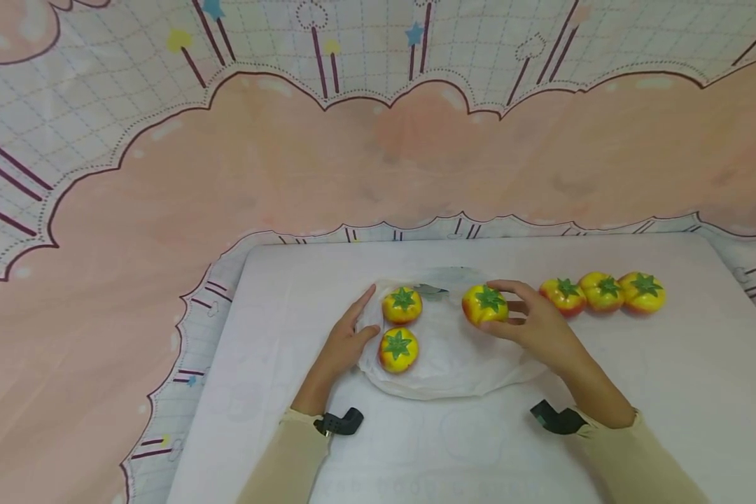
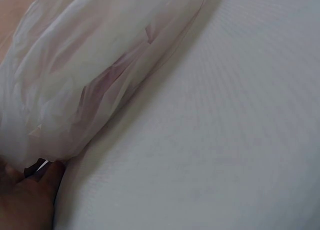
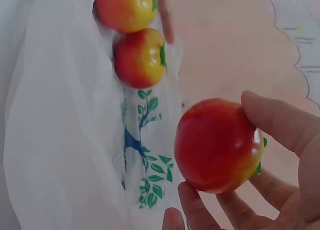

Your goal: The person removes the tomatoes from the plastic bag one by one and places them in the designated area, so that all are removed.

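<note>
My right hand (image 1: 538, 332) grips a glossy red-and-yellow tomato (image 1: 484, 305) with a green star-shaped top, thumb on one side and fingers on the other. It is held above the white plastic bag (image 1: 460, 371), which has a green-and-blue tree print in the right wrist view. Two similar tomatoes, a rear one (image 1: 402, 306) and a front one (image 1: 398, 350), lie on the bag's left part. Beside them my left hand (image 1: 345, 339) touches the bag's left edge, index finger straight and thumb apart. The left wrist view shows only part of that hand (image 2: 30, 200) against the bag.
To the right, three more tomatoes (image 1: 603, 292) sit in a row on the white table (image 1: 479, 455), behind my right wrist. A patterned peach-and-white cloth (image 1: 353, 168) hangs behind the table. Dark bands (image 1: 340, 422) are worn at both wrists.
</note>
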Tool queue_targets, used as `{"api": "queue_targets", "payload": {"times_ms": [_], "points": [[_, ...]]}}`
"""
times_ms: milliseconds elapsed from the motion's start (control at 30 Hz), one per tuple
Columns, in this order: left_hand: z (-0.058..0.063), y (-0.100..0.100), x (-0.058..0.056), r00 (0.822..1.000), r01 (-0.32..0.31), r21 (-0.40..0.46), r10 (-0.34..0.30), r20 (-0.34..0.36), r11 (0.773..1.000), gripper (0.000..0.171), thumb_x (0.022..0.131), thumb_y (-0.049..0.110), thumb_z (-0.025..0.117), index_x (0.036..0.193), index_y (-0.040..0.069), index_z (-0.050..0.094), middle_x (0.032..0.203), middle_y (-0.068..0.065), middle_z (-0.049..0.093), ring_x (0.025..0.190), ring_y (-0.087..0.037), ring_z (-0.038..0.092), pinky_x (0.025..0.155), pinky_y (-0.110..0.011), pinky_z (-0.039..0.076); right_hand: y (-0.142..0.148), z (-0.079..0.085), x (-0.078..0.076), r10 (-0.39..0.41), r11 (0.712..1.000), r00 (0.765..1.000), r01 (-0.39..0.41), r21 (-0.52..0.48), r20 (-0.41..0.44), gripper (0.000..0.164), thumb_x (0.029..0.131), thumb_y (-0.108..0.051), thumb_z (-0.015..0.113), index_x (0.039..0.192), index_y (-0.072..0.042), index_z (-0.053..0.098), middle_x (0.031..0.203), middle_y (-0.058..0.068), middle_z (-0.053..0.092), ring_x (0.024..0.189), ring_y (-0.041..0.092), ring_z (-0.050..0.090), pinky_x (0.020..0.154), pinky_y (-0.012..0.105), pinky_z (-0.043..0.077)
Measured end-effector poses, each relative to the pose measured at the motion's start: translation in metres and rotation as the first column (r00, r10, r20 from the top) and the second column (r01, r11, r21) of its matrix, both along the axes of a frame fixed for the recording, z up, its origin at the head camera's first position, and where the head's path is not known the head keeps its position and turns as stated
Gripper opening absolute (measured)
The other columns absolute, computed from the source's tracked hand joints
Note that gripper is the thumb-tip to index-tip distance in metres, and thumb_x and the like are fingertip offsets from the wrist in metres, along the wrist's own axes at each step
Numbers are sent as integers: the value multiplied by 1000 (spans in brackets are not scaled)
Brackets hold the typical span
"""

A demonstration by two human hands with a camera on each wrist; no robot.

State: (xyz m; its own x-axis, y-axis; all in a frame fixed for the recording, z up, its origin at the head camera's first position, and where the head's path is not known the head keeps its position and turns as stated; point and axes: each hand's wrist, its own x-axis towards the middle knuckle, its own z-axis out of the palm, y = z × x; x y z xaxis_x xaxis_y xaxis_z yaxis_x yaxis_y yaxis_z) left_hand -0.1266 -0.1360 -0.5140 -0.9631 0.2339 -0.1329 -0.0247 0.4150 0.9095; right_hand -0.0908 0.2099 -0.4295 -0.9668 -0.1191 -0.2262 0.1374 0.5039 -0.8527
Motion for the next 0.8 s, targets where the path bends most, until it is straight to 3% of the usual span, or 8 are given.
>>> {"api": "queue_targets", "payload": {"times_ms": [467, 800], "points": [[0, 0, 2, 1000, -8, -3, 8, -11, 1000, 73, 98, 19, 59, 152, 59, 30, 167, 18, 25, 158, -16, 19, 128, -51, 19, 19, 6, 8, -39, 998, 999, 37, 48, 38, 82, 84, -53, 78, 154, -29, 43, 165, 12, 33, 143, 47, 40, 102, 61, 53], [-2, 0, 1, 1000, 2, 4, -2, -14, 1000, 73, 98, 18, 58, 152, 59, 30, 167, 19, 24, 158, -16, 18, 129, -52, 17, 39, 9, 17, -52, 996, 998, 54, 75, -27, 77, 89, -46, 77, 155, -26, 42, 161, 19, 34, 136, 51, 45, 98, 62, 55]]}}
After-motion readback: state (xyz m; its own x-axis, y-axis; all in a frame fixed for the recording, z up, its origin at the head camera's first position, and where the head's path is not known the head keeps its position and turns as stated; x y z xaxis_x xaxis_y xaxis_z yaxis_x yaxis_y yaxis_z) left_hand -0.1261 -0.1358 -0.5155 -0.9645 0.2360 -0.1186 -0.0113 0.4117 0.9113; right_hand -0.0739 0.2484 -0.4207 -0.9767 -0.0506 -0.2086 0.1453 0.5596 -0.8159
